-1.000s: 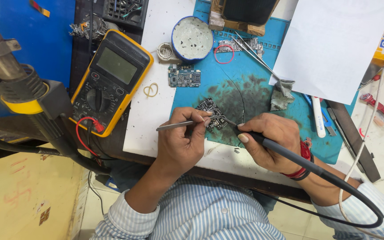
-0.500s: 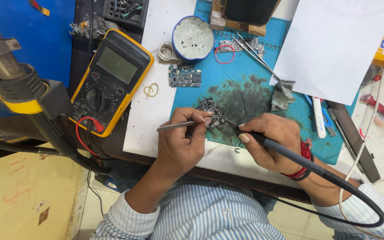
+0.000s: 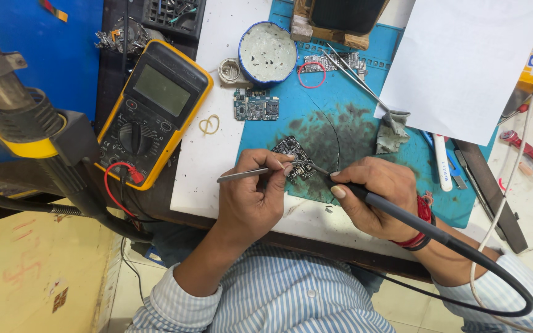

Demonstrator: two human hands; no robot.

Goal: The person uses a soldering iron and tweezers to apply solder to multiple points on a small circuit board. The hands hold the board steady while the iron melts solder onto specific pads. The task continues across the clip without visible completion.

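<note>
A small dark circuit board (image 3: 291, 150) lies on the stained blue work mat (image 3: 353, 117). My left hand (image 3: 255, 197) grips metal tweezers (image 3: 242, 175), their tips resting at the board's near edge. My right hand (image 3: 377, 196) holds a black soldering iron (image 3: 402, 209) like a pen, its tip touching the board's right side. The iron's black cable loops away over my right sleeve.
A yellow multimeter (image 3: 152, 111) sits left of the mat beside a hot-air gun (image 3: 26, 123). Behind the board are a second circuit board (image 3: 256, 108), a round blue tin (image 3: 268, 52), spare tweezers (image 3: 353, 77), a grey rag (image 3: 392, 132) and a white sheet (image 3: 464, 61).
</note>
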